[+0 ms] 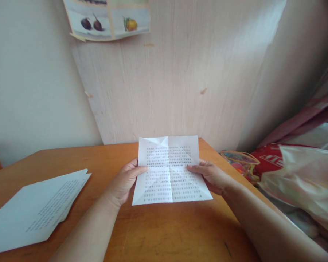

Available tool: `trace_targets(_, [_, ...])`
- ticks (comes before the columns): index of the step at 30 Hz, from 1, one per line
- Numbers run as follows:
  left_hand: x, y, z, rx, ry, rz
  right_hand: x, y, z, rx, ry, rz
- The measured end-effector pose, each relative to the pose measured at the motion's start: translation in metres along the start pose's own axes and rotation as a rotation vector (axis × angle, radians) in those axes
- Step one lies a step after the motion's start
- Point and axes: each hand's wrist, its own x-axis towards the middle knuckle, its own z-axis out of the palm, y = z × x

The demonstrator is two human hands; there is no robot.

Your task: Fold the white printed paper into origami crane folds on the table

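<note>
A creased sheet of paper (158,178) printed with rows of dark text is held up above the wooden table (164,233). Fold lines run down its middle and across it, with slanting creases near the top. My left hand (128,178) grips its left edge, thumb on the front and fingers behind. On the opposite edge my right hand (210,174) pinches the sheet the same way. The fingers behind the paper are mostly hidden. To the left, a small stack of printed sheets (38,207) lies flat on the table.
Behind the table stands a pale wood-grain board (164,91) with a fruit picture sheet (109,22) taped near its top. Right of the table are a whitish plastic bag (297,182), a red bag (268,156) and a clear bag with an orange edge (240,157).
</note>
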Motion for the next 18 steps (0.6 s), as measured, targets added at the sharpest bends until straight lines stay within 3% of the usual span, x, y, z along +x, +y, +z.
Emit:
trace_targets(5, [-0.001, -0.002, -0.004, 0.004, 0.035, -0.015, -0.002, -0.005, 0.001, 0.01, 0.037, 0.023])
trace_targets(12, [-0.006, 0.005, -0.005, 0.126, -0.007, 0.002, -0.003, -0.01, -0.003, -0.089, 0.061, -0.007])
trace_targets(18, [0.006, 0.001, -0.018, 0.202, 0.218, -0.037, -0.006, -0.016, -0.007, -0.183, 0.031, 0.024])
